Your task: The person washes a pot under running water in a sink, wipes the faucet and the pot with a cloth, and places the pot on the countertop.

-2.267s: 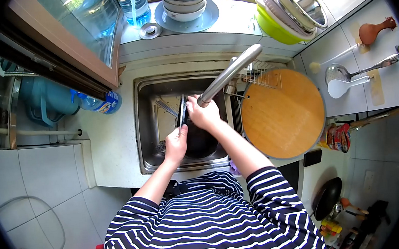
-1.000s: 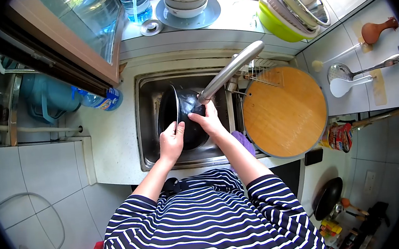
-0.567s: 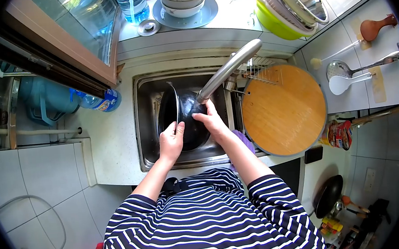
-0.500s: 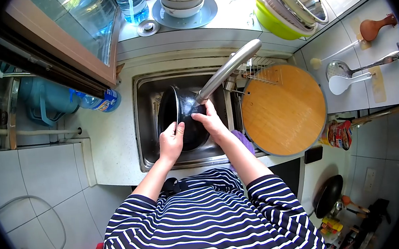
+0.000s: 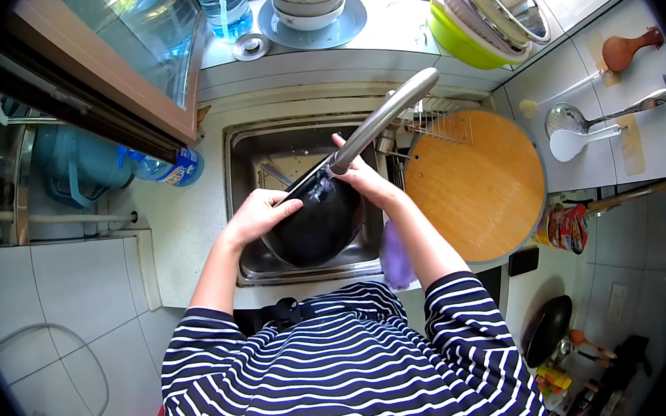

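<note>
Over the sink (image 5: 256, 274) I hold a round black pot (image 5: 315, 225) tilted, its rounded outside facing me and its rim slanting up to the right. My left hand (image 5: 258, 214) grips the rim on the left, thumb on the outer wall, the other fingers partly hidden behind. Closed on the upper right of the rim is my right hand (image 5: 364, 177), partly covered by the tap. The metal tap (image 5: 385, 120) ends just above the pot, where wet, bright patches show on the black surface.
Right of the sink lies a round wooden board (image 5: 474, 188), with a purple cloth (image 5: 395, 258) at the sink's near right corner. Stacked bowls (image 5: 308, 12) and a green basin (image 5: 461, 38) stand on the back ledge. A blue-labelled bottle (image 5: 171, 168) is at left.
The pot has turned: its rim, nearly upright before, now slants, and more of the outside faces me. My left hand moved left and up; my right hand shifted slightly right.
</note>
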Demonstrator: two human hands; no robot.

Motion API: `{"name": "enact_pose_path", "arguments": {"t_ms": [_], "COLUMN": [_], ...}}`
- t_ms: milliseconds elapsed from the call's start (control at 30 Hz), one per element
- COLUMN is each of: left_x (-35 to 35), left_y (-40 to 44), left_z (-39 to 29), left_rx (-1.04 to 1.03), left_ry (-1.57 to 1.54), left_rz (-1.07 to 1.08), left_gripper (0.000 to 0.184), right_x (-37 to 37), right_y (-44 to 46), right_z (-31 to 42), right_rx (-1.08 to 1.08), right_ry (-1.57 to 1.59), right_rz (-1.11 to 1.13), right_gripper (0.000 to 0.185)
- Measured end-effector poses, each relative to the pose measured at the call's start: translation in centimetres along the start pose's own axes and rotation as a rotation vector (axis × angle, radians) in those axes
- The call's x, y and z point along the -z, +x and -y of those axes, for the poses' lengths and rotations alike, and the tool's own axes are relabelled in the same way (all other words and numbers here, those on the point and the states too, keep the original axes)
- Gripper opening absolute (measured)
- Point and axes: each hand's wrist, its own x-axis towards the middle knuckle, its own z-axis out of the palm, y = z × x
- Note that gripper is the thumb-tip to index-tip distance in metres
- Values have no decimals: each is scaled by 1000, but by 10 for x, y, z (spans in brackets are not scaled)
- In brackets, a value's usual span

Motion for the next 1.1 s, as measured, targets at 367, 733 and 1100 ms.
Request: {"name": "enact_pose_path", "arguments": {"t_ms": [367,733,1100], "left_x": [28,-70,-75], "left_y": [47,72,74], "left_z": [9,14,3], "left_rx": [-223,-389,-568], "left_ry": [226,995,1008], "left_rz": [-221,-618,-528], "left_gripper": [27,44,40], "right_x": [-11,-55,-55], "right_y": [-41,-65,-61], "right_z": [27,7,6], "right_rx": [-149,27,92], "right_ry": [109,-98,-18], "right_rz": [125,-429,-447], "right_gripper": [23,26,31]}}
